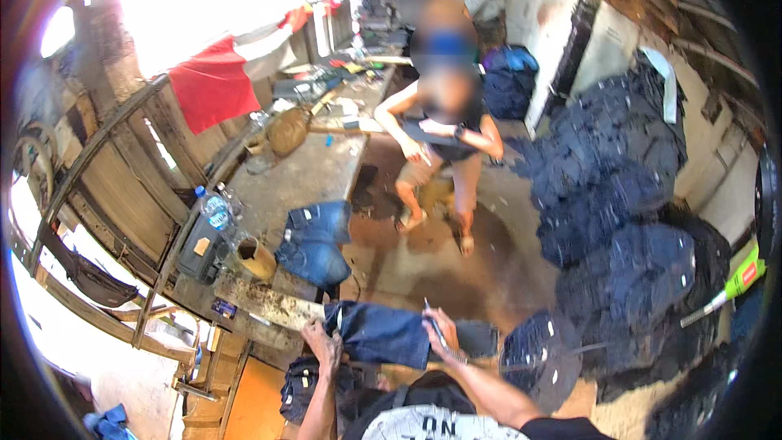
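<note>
A dark blue denim trouser leg [379,334] lies across in front of me, over the near end of a wooden board. My left hand [323,345] is closed at its left end, with the fingertips on the cloth edge. At its right end my right hand [444,334] is closed around a slim pointed metal tool [434,318], tip upward; its exact kind does not show. A bundle of dark garments [303,387] sits below my left wrist. Folded blue jeans [314,240] rest on the table beyond.
A person [448,118] sits ahead, handling dark cloth. Large heaps of dark denim [607,171] line the right side. On the table [318,167] stand a water bottle [214,210], a brown cup-like container [255,259] and a dark case [199,246]. A red cloth [213,85] hangs at left.
</note>
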{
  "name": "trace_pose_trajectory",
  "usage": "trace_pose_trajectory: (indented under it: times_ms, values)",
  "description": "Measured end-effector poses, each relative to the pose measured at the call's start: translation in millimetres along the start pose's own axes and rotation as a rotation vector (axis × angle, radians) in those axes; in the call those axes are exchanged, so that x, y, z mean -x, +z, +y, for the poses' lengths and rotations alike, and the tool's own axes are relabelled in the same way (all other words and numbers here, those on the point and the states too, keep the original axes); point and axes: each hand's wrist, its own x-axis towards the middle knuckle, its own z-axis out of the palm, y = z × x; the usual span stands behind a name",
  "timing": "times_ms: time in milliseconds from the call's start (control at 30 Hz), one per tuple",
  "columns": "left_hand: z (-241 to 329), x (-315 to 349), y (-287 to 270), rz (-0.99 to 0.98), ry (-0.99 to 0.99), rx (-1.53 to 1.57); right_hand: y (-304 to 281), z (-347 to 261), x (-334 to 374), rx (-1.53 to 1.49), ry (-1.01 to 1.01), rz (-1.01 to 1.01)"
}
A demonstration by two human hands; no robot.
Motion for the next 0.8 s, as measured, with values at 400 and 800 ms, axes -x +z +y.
trace_pose_trajectory:
  times_ms: [400,800]
  values:
    - [25,-41,37,-0.610,-0.576,0.546,-97,32,-2,-0.049,-0.064,0.082]
    - [252,209,141,-0.824,-0.311,0.525,-292,153,111,0.111,0.213,0.395]
